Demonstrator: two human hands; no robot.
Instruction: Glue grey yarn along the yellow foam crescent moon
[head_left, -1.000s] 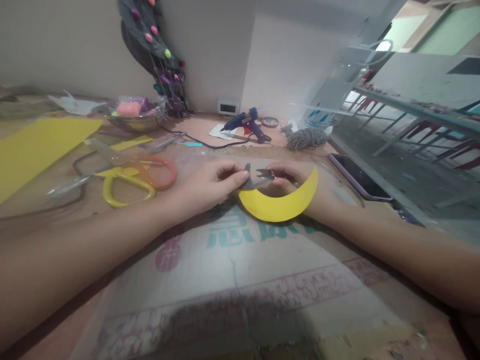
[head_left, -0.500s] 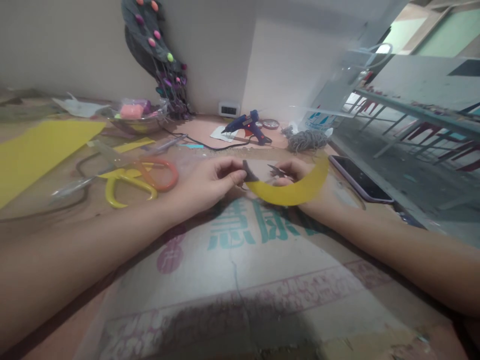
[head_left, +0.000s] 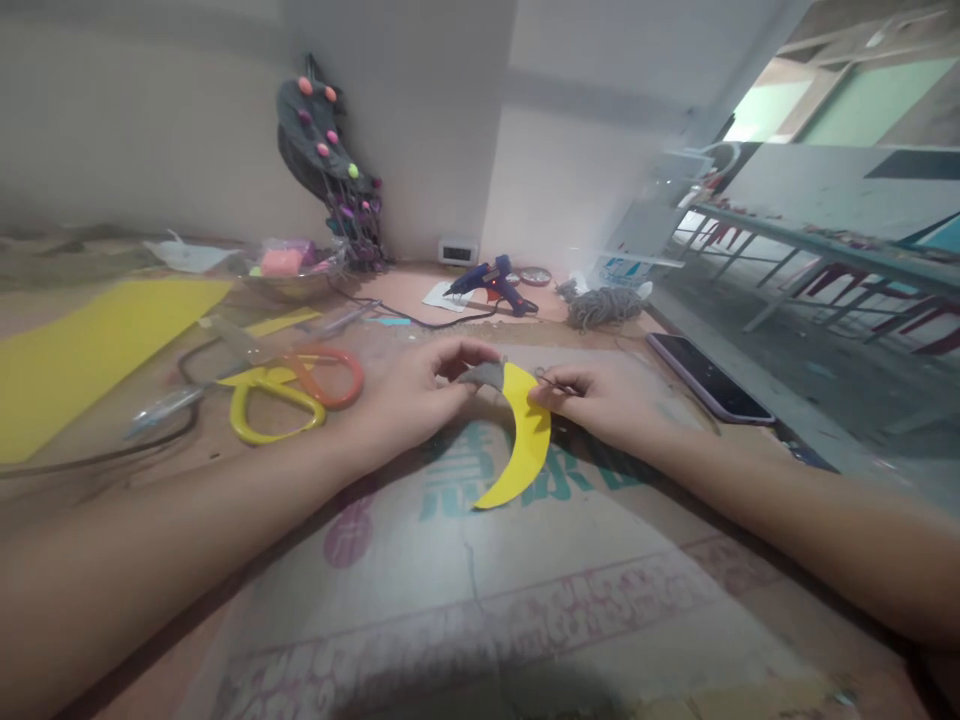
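A yellow paper crescent [head_left: 529, 440] hangs between my hands above the cardboard, its pointed tip downward. Its upper end is covered by a dark grey wrapping [head_left: 484, 376] that looks like wound yarn. My left hand [head_left: 431, 395] is closed, pinching this grey end between thumb and fingers. On the other side, my right hand [head_left: 589, 400] is closed too, with its thumb and fingertips against the crescent's right edge. A thin dark strand of yarn [head_left: 555, 384] shows at the right fingertips; the rest of it is hidden in the hand.
Scissors [head_left: 277, 410] with yellow and orange handles lie left, near a yellow sheet [head_left: 97, 350]. A blue glue gun [head_left: 495, 283], a grey yarn bundle [head_left: 606, 306] and a clock [head_left: 457, 251] stand behind. A phone [head_left: 709, 378] lies right. A decorated grey crescent [head_left: 311, 140] leans against the wall.
The yellow crescent has swung from pointing right to hanging downward. My right hand has come in against its edge. The view has tilted up slightly.
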